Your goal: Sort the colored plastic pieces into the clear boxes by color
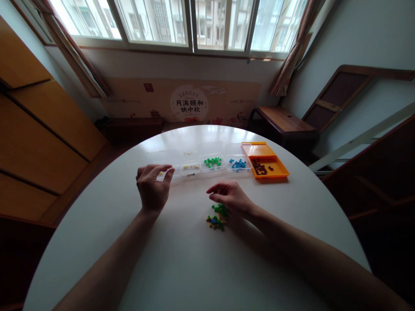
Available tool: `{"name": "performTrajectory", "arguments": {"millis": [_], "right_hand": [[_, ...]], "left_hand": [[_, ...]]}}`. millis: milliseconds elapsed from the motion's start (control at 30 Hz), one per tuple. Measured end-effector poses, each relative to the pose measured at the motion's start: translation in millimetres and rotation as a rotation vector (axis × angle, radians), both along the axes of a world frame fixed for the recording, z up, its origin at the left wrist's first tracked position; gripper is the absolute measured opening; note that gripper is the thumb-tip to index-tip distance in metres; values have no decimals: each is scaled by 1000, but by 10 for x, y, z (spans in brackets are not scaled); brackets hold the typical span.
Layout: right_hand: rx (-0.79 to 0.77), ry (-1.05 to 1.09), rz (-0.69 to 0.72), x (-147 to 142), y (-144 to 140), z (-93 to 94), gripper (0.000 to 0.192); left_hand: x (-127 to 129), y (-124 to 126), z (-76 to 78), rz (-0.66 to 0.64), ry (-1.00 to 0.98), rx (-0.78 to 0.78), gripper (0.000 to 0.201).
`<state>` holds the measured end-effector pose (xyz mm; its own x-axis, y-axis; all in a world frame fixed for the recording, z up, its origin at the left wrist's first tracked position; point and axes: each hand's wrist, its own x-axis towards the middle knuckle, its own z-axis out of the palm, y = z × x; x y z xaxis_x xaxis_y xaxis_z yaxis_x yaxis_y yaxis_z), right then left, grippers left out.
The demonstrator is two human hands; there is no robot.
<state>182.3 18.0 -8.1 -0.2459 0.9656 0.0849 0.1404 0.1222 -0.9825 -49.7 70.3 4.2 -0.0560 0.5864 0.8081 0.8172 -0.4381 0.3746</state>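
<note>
My left hand (153, 185) is over the leftmost clear plastic box (177, 172), thumb and forefinger pinched together; whatever sits at their tips is too small to name. Some yellow pieces (161, 173) show behind its fingers. My right hand (231, 196) hovers just above a mixed pile of small pieces (216, 222), green, blue and yellow-tan, on the table. Its fingers curve, with a narrow gap between thumb and forefinger and nothing visible in it. Part of the pile is hidden under that hand.
Across the white round table (175, 268) runs a row of lidded boxes: cream pieces (191, 166), green pieces (212, 162), blue pieces (237, 164), then an orange box (279, 168) with dark brown pieces (260, 167). A wooden chair (285, 119) stands beyond the table at right.
</note>
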Motion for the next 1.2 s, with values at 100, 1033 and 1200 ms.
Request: {"name": "performTrajectory", "arguments": {"millis": [100,1033,1200], "right_hand": [[23,-31,-7,9,10,-4,20],[325,-543,115,264,63,226,9],[322,-541,103,237,64,199,10]], "left_hand": [[-46,62,-23,53,-89,-104,20],[458,-444,-52,-735,438,-381,9],[486,-456,-37,-711,470,-395,12]]}}
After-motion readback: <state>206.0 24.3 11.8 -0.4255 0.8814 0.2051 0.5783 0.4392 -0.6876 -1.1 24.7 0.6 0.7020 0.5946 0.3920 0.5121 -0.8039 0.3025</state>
